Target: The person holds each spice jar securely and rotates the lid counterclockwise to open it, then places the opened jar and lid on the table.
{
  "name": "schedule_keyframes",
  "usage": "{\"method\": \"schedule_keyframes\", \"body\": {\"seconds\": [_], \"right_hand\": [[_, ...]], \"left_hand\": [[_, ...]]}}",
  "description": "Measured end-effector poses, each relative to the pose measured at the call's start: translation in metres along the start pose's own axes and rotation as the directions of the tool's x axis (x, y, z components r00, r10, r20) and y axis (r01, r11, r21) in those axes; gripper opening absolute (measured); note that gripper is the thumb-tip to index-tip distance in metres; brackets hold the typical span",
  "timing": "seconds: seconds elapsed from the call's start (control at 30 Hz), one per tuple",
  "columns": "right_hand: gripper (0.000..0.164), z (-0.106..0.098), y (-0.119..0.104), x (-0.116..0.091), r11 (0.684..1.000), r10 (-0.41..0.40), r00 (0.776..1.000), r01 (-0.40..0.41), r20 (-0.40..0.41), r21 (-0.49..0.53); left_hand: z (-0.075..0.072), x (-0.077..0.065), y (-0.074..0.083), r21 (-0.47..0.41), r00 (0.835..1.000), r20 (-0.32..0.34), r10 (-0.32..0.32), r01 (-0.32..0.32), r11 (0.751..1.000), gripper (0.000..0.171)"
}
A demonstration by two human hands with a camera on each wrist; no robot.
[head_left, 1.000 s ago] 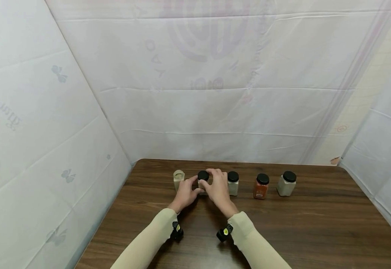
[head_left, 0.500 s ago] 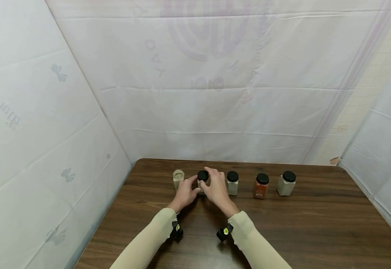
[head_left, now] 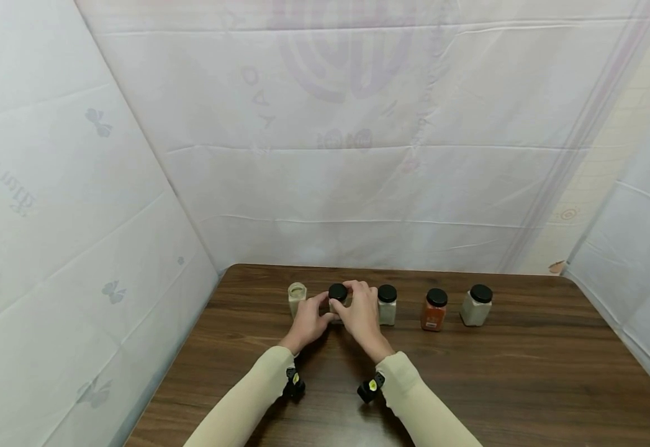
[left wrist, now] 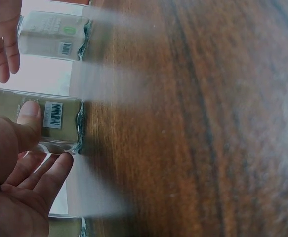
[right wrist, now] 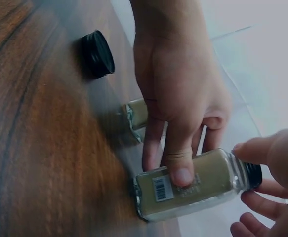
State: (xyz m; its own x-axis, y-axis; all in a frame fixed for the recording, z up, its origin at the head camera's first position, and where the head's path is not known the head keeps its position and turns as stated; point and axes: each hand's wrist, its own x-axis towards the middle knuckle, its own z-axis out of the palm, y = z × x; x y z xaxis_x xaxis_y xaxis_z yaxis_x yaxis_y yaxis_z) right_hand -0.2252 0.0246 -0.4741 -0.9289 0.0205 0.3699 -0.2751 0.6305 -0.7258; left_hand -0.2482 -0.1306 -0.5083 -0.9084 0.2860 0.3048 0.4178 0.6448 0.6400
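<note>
Squarely in my grasp: a glass jar (right wrist: pixel 205 177) on the wood-grain table (head_left: pixel 526 366).
My left hand (head_left: pixel 306 323) grips its body; my right hand (head_left: pixel 361 313) pinches its black cap (head_left: pixel 338 292), near an uncapped jar (head_left: pixel 296 299).

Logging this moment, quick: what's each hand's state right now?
Left hand: closed, holding the jar.
Right hand: closed, holding that jar's black lid.

The worktop (head_left: pixel 498 379) is dark brown wood grain with rounded far corners. In a row near its far edge stand, left to right, an uncapped glass jar (head_left: pixel 297 302), a black-capped tan jar (right wrist: pixel 205 180), a pale jar (head_left: pixel 387 311), an orange-red jar (head_left: pixel 433 315) and a whitish jar (head_left: pixel 475 311), these three also black-capped. A loose black screw cap (right wrist: pixel 98 53) lies nearer the person.
</note>
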Motion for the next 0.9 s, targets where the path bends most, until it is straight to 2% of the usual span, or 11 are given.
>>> {"method": "schedule_keyframes", "body": {"seconds": [0.1, 0.27, 0.9], "right_hand": [[0.045, -0.0023, -0.0005, 0.0007, 1.0, -0.029, 0.998, 0.028, 0.05, 0.013], [0.051, -0.0022, 0.0013, 0.0024, 0.999, -0.022, 0.993, 0.019, 0.12, 0.03], [0.05, -0.0032, 0.0044, 0.0032, 0.999, -0.043, 0.992, 0.041, 0.122, 0.016]], "left_hand": [[-0.0007, -0.0002, 0.0006, 0.01, 1.0, 0.008, -0.025, 0.025, 1.0, 0.047], [-0.0014, -0.0008, 0.0014, 0.026, 0.999, 0.016, -0.034, 0.034, 0.999, 0.048], [-0.0001, -0.0011, 0.0004, 0.014, 0.999, 0.026, -0.045, 0.045, 0.999, 0.05]]}}
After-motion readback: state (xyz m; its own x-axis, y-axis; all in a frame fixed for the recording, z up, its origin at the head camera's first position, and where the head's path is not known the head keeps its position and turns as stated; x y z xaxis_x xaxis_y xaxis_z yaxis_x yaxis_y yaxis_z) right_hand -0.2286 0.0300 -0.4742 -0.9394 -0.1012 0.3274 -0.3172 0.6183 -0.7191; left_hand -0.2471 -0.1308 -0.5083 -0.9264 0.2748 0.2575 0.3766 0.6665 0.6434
